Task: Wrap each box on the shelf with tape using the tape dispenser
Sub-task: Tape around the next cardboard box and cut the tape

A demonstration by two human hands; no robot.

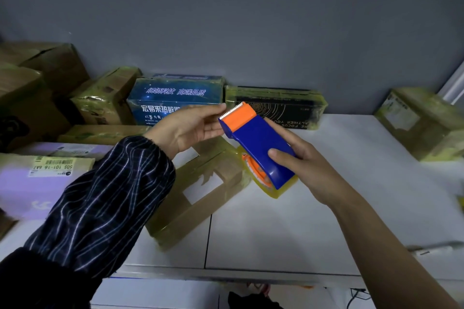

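The right hand (308, 165) grips the rear of the blue tape dispenser (258, 138), while the left hand (190, 128), fingers (212, 111) straight, touches its orange cutter head (239, 116). Held above a taped brown box (200, 193) on the white shelf (326, 221), the dispenser runs from lower right to upper left, toothed blade (232, 110) toward the back wall (251, 32). Behind, a blue box (173, 98) carries Chinese print, a black box (276, 108) shows inverted "FOCUS", and a label (52, 167) at left reads "505 101-16 6A7"; the brown box's labels are unreadable.
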